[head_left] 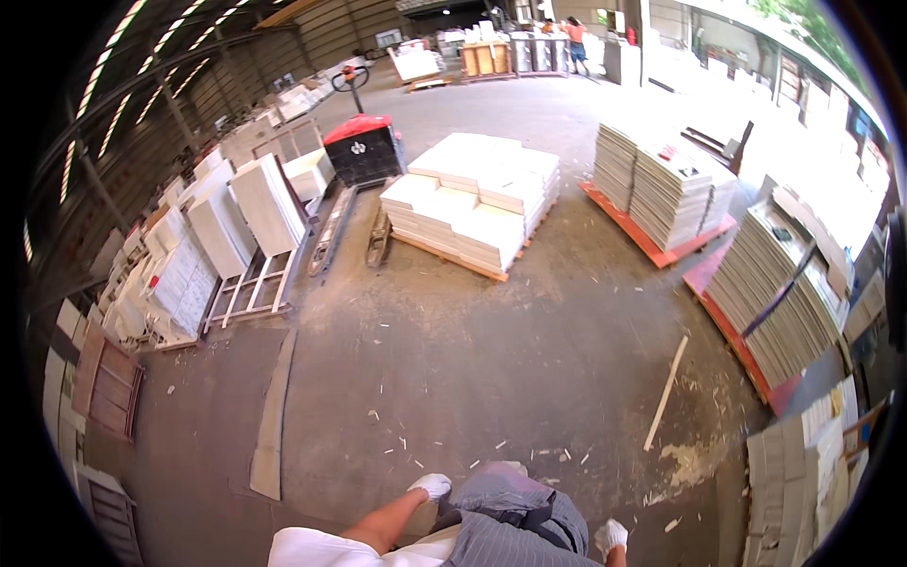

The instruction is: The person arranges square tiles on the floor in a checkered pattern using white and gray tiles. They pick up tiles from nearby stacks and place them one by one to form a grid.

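My left hand (433, 487) wears a white glove and hangs out beside my grey striped clothing (529, 501). Its fingers look loose, and no object shows in it. On the other side, my right hand (612, 537), also in a white glove, hangs low near the bottom edge. It too looks loosely open and holds nothing visible. Both hands are apart from the stacks around me. Ahead, a block of pale flat panels (472, 203) rests on a wooden pallet (472, 267).
A red and black pallet truck (364, 151) stands left of that stack. At the right are strapped panel stacks (779, 288) on red pallets. Pale boxes (217, 227) line the left. A wooden strip (666, 392), a cardboard strip (274, 416) and scraps lie on the floor. A person (576, 42) stands far off.
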A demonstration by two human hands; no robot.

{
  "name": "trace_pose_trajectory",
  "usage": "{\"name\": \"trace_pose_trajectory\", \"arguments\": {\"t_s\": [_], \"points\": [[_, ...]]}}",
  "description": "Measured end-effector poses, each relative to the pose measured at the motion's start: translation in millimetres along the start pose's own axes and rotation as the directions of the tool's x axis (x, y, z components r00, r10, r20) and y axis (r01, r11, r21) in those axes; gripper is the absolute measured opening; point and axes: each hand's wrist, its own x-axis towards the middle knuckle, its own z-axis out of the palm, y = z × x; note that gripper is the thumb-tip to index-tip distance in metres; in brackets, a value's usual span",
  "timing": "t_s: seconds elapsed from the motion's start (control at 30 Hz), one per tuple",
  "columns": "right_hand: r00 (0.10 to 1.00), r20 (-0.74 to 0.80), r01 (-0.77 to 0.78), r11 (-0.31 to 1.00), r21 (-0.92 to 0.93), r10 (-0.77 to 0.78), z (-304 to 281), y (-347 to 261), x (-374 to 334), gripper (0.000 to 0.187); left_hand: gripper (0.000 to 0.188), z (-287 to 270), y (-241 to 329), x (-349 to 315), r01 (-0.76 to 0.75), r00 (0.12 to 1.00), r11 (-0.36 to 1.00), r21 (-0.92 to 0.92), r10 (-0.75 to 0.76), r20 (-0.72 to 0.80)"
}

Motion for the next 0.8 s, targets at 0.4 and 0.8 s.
{"name": "trace_pose_trajectory", "arguments": {"t_s": [0.4, 0.8], "points": [[0.883, -0.121, 0.259, 0.686, -0.68, -0.453, 129.6, -174.1, 100.2, 0.04, 0.032, -195.1, 176.0, 188.2, -0.034, 0.984, 0.671, -0.74, -0.107, -0.142], [0.897, -0.369, 0.117, 0.936, -0.331, -0.243, 182.5, -511.4, 171.1, 0.034, 0.027, -278.1, 154.9, 322.0, 0.377, 0.88, 0.555, -0.741, -0.464, 0.1]]}}
